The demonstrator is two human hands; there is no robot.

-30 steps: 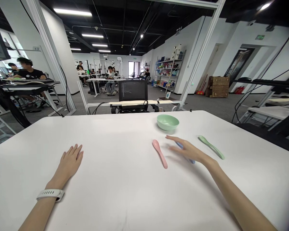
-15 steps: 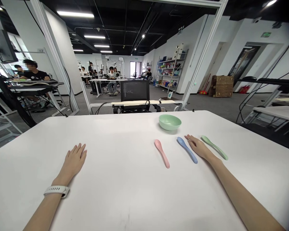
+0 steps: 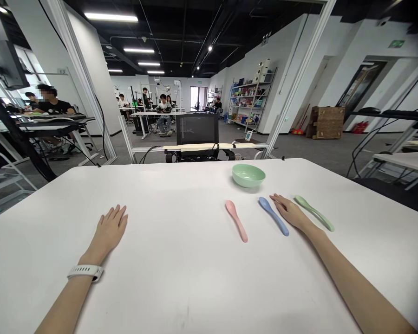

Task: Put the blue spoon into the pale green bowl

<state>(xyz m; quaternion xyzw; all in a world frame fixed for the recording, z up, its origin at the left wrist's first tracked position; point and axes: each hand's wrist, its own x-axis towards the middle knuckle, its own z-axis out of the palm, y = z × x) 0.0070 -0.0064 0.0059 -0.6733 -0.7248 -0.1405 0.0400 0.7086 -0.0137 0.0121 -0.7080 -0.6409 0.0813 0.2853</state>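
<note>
My left hand [image 3: 108,229] lies flat and open on the white table [image 3: 181,269], a white watch on its wrist, well left of the spoons. My right hand [image 3: 290,211] also lies flat and open, palm down, between a blue spoon [image 3: 273,215] on its left and a green spoon [image 3: 314,213] on its right, holding neither. A pink spoon [image 3: 236,220] lies further left. A pale green bowl [image 3: 248,175] stands just beyond the spoons.
Past the table's far edge stand a dark monitor [image 3: 197,129] and a metal frame. People sit at desks on the left and in the back of the room. A black arm and another table are at the right.
My right hand moved right off the blue spoon and settled flat between the blue and green spoons. My left hand stayed put. The view shifted slightly.
</note>
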